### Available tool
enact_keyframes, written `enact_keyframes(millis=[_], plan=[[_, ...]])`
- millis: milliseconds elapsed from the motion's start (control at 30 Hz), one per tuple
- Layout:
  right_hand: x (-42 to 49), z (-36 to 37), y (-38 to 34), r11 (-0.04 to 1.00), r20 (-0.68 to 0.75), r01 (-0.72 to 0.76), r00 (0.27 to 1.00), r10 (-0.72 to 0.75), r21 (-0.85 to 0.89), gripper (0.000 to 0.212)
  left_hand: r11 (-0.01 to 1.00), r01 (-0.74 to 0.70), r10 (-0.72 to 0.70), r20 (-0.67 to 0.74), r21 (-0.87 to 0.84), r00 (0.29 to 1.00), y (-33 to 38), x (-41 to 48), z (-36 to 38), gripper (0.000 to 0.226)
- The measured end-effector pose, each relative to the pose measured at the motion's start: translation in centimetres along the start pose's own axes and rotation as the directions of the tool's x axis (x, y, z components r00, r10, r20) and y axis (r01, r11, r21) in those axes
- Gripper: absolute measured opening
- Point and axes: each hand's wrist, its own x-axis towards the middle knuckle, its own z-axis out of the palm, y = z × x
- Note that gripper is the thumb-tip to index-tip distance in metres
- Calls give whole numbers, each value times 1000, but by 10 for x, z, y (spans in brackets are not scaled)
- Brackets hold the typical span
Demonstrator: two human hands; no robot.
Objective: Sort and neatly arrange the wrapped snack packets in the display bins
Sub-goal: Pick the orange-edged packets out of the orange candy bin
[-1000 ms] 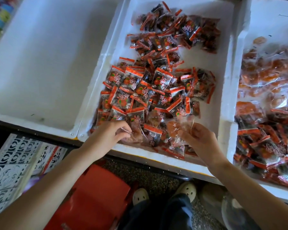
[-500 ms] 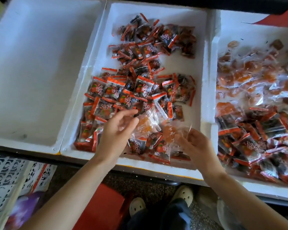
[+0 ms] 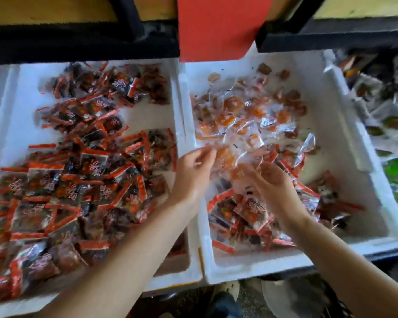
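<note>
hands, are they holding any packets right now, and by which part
Cannot be told: clear-wrapped orange packets blur between the left hand and right hand, near their fingertips, but no definite grip shows.

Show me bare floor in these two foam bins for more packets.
Right bin: bare floor along its right wall beside the clear packets, and the near right corner. Left bin: a strip between the far and near red-edged packets, against its right wall. Crowded: the left bin's near half, the right bin's middle.
</note>
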Motion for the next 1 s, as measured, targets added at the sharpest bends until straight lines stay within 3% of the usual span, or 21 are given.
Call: enact_keyframes(millis=[167, 267, 367, 433, 500, 567, 667, 733, 867, 1000], plan=[[101, -45, 11, 990, -351, -50, 936, 1, -130, 54, 1000, -10, 7, -223, -11, 975, 24, 72, 47, 20], [150, -60, 8, 992, -392, -110, 917, 76, -64, 54, 1000, -17, 14, -335, -7, 942, 38, 102, 64, 22], [170, -63, -12, 996, -228, -41, 972, 58, 76, 65, 999, 8, -23, -344, -46, 939, 46, 128, 76, 15], [167, -59, -22, 997, -108, 3, 994, 5, 81, 73, 996, -59, 76, -286, 69, 955, 47, 136, 80, 26], [153, -50, -24, 997, -49, 56, 997, -58, -49, 70, 957, -184, 222, -158, 226, 962, 43, 133, 75, 30], [132, -41, -23, 947, -59, 151, 983, -175, -282, 62, 870, -312, 353, -41, 383, 935, 36, 121, 61, 35], [98, -24, -17, 853, 5, 276, 952, -306, -443, 49, 683, -456, 476, 125, 571, 870, 17, 86, 26, 32], [75, -8, -13, 818, 77, 336, 937, -341, -467, 41, 548, -514, 506, 228, 660, 832, 0, 55, -8, 26], [23, 44, -5, 794, 221, 441, 897, -382, -418, 27, 374, -563, 503, 349, 737, 791, -31, -10, -90, 11], [-22, 108, 5, 742, 402, 534, 833, -380, -404, 19, 286, -479, 494, 301, 830, 816, -55, -55, -172, 15]])
